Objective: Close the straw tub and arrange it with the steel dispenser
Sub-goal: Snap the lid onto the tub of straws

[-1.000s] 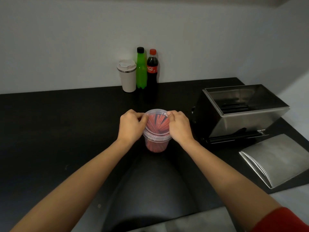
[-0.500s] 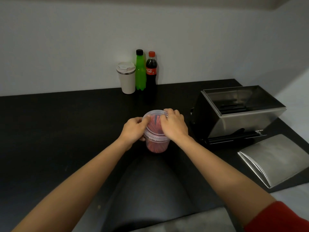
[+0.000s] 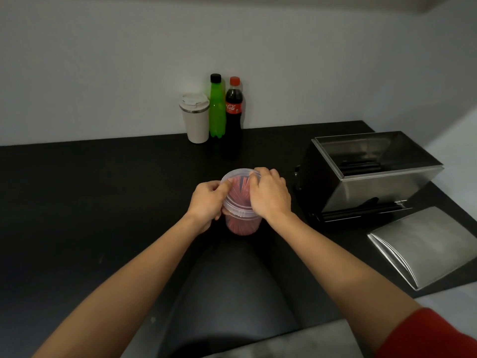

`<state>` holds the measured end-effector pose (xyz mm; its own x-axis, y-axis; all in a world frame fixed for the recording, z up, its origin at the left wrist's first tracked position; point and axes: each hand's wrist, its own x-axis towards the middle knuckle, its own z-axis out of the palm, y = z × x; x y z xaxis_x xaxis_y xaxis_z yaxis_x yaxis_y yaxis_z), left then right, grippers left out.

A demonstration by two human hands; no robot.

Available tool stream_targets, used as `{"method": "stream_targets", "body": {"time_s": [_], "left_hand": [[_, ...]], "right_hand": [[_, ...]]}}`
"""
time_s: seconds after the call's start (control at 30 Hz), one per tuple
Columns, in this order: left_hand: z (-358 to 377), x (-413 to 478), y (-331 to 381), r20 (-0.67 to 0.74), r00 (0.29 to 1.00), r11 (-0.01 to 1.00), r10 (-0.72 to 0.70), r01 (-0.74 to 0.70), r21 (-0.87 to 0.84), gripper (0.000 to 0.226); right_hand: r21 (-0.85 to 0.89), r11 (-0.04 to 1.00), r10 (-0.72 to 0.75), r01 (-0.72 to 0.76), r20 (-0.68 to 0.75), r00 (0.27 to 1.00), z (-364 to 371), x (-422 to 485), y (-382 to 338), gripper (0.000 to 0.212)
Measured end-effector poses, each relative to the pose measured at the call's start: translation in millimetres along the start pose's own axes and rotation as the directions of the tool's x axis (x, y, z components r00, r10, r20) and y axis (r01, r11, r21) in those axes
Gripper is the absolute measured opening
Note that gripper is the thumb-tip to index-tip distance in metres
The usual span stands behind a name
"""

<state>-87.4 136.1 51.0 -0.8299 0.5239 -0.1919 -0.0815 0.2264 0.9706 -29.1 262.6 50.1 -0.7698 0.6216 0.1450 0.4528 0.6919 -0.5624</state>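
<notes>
Under right hand (image 3: 269, 193), tub (image 3: 242, 223) lid rim partly hidden.

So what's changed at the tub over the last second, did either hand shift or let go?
Neither let go. The right hand slid from the rim's right side up onto the lid, fingers now pressing its top. The left hand dropped a little and cups the straw tub from the side, thumb on the rim. The tub, steel dispenser, its loose cover and the bottles stayed put.

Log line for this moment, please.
step: pressing lid | tub: on counter | left hand, right hand: on lid rim | dispenser: open
</notes>
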Motion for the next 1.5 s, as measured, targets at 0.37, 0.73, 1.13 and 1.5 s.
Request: {"method": "stream_targets", "body": {"time_s": [0.37, 0.73, 1.13, 1.5], "left_hand": [[-1, 0, 5, 0.013, 0.995, 0.993, -0.103, 0.103, -0.055, 0.045], [3, 7, -2, -0.021, 0.996, 0.980, -0.082, 0.077, -0.182, 0.036], [0, 9, -14, -0.015, 1.000, 0.994, -0.010, 0.009, -0.107, 0.031], [-3, 11, -8, -0.067, 0.998, 1.000, -0.001, -0.001, -0.028, 0.027]], "right_hand": [[0.068, 0.994, 0.083, -0.083, 0.014, 0.996, 0, 1, 0, 0.038], [0.204, 0.923, 0.330, -0.326, 0.016, 0.944, 8, 7, 2, 0.045], [0.213, 0.920, 0.341, -0.329, -0.017, 0.940, 11, 6, 2, 0.044], [0.372, 0.861, 0.347, -0.347, 0.069, 0.935, 10, 8, 4, 0.039]]}}
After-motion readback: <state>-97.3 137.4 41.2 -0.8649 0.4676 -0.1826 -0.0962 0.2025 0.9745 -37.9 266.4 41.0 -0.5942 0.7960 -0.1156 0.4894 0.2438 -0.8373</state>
